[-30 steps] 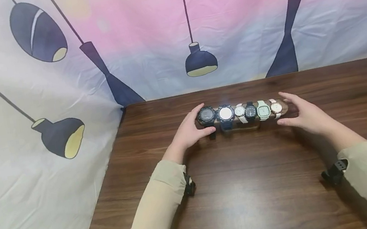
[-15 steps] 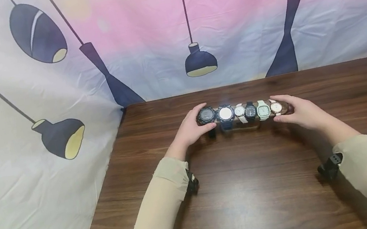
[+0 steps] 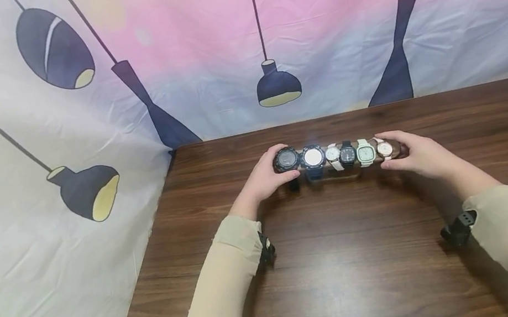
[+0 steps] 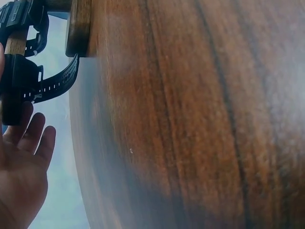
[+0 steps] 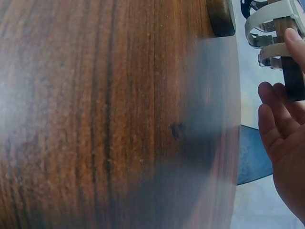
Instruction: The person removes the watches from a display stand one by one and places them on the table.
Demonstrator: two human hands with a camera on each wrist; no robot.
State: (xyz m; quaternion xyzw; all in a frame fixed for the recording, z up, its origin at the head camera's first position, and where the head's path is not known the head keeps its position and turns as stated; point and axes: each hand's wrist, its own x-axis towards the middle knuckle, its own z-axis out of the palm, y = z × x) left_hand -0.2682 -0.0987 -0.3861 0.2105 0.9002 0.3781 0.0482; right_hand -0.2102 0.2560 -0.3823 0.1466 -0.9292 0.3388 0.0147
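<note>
A wooden watch stand holds a row of several watches on its bar. My left hand grips the left end, its thumb in front and a finger behind, around the chunky black watch. At the right end, my right hand pinches the bar beside a white-strapped watch with a gold rim. Between the hands sit a dark blue watch with glare on its face, a square black watch and a mint-green watch. Below the bar, the stand's base shows in the right wrist view.
The brown wooden table runs back to a cloth backdrop printed with lamps. A black device is strapped to the left wrist, another black device to the right.
My right hand has moved left and closed its thumb and fingers onto the stand's right end. My left hand has tightened slightly around the left end. The stand stays in place.
</note>
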